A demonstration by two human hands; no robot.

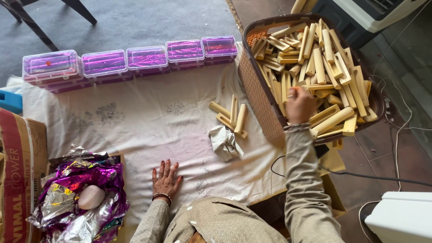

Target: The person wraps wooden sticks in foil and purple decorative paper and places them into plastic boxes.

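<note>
Right hand (300, 104) in wicker basket (256, 90) – fingers perhaps curled on wooden sticks (319, 63); left hand (165, 179) flat, splayed on cloth (148, 117).

pale bamboo sticks (315, 58), heaped in basket (256, 90)

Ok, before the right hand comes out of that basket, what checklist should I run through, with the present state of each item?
1. Right hand inside the brown basket, among the bamboo pieces: ok.
2. Firm grasp on a piece: cannot tell, the fingers are turned away from the camera.
3. Left hand flat on the white cloth, holding nothing: ok.
4. Bare cloth beside the small pile of bamboo pieces: ok.
5. Crumpled rag touches that pile: not ok if space is needed there.
6. Purple boxes lidded, in a row: ok.
</note>
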